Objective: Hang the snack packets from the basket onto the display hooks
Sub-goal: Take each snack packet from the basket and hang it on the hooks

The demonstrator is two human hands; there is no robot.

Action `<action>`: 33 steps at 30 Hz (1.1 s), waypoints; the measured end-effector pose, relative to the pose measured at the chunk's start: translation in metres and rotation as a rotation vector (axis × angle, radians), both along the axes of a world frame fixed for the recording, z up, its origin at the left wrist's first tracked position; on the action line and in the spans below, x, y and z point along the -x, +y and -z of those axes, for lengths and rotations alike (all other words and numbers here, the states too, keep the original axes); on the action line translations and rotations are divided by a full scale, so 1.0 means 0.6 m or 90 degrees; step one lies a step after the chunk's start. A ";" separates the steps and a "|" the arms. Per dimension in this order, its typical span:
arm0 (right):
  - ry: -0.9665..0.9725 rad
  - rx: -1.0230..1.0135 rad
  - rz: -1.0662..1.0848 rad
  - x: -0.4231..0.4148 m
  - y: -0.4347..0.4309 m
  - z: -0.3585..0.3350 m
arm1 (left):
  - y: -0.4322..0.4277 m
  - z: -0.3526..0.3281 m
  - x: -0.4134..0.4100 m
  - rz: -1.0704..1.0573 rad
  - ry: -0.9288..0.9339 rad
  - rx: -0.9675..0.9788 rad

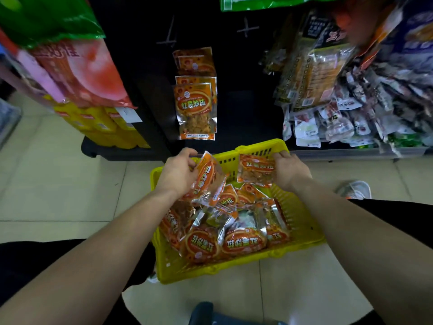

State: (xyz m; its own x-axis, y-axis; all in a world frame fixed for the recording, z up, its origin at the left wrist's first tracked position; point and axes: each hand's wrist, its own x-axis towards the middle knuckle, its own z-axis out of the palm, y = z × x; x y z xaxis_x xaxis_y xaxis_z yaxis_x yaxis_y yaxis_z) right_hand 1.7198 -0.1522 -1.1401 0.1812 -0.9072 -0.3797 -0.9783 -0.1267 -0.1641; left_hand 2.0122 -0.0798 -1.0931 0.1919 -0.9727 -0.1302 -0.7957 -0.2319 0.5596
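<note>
A yellow plastic basket (302,221) sits on the tiled floor, holding several orange snack packets (243,241). Above its far end, my left hand (178,171) grips a small stack of orange packets (206,181) by their top edge. My right hand (289,171) holds one orange packet (256,171) flat, label facing up. On the black display panel beyond the basket, matching orange packets (195,109) hang from a hook in a column. Two bare hooks (246,28) stick out higher up on the panel.
Large pink and green bags (70,59) hang at the left above yellow packs (100,124). Mixed snack packets (346,95) crowd the hooks and shelf at the right. A shoe (356,190) stands on the floor right of the basket.
</note>
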 end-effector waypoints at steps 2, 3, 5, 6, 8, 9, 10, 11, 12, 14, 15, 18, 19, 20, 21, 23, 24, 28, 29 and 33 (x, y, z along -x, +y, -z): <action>0.033 0.045 -0.023 -0.011 -0.014 0.025 | -0.005 0.013 -0.007 -0.011 0.019 -0.005; 0.060 0.066 -0.040 -0.017 -0.021 0.036 | -0.006 0.022 -0.010 -0.006 0.024 -0.005; 0.118 0.081 -0.064 -0.028 -0.035 0.050 | -0.006 0.035 -0.012 0.005 0.024 -0.003; 0.140 0.073 -0.067 -0.032 -0.041 0.054 | -0.007 0.041 -0.012 0.004 0.022 -0.006; 0.168 0.047 -0.064 -0.039 -0.049 0.053 | -0.010 0.047 -0.015 -0.003 0.020 -0.022; 0.165 0.036 -0.063 -0.041 -0.052 0.050 | -0.013 0.046 -0.016 -0.009 0.021 -0.031; 0.145 0.027 -0.062 -0.040 -0.055 0.047 | -0.016 0.044 -0.019 -0.011 0.019 -0.039; 0.109 0.016 -0.062 -0.039 -0.058 0.038 | -0.021 0.042 -0.021 -0.007 0.016 -0.044; 0.061 0.007 -0.063 -0.038 -0.061 0.026 | -0.025 0.037 -0.023 -0.003 0.012 -0.042; -0.018 -0.013 -0.080 -0.037 -0.067 -0.007 | -0.031 0.017 -0.026 0.003 0.008 -0.028; -0.044 -0.022 -0.100 -0.038 -0.068 -0.029 | -0.033 0.004 -0.027 0.007 0.007 -0.020; -0.074 -0.047 -0.173 -0.040 -0.063 -0.104 | -0.034 -0.041 -0.028 0.043 -0.002 0.000; -0.070 -0.047 -0.198 -0.041 -0.058 -0.130 | -0.033 -0.056 -0.029 0.054 -0.012 0.006; -0.069 -0.041 -0.220 -0.041 -0.052 -0.154 | -0.032 -0.071 -0.030 0.061 -0.020 0.011; -0.069 -0.033 -0.239 -0.042 -0.044 -0.178 | -0.031 -0.087 -0.030 0.066 -0.024 0.017; -0.072 -0.014 -0.264 -0.041 -0.026 -0.223 | -0.030 -0.118 -0.026 0.078 -0.016 0.029; -0.074 -0.002 -0.270 -0.040 -0.016 -0.242 | -0.029 -0.133 -0.022 0.084 -0.009 0.039; -0.098 0.068 -0.257 -0.030 0.018 -0.285 | -0.023 -0.181 0.003 0.136 0.006 0.072; -0.104 0.083 -0.249 -0.028 0.024 -0.288 | -0.020 -0.187 0.009 0.155 0.005 0.076; -0.167 0.106 -0.209 -0.031 0.028 -0.278 | -0.016 -0.198 0.028 0.196 0.043 0.083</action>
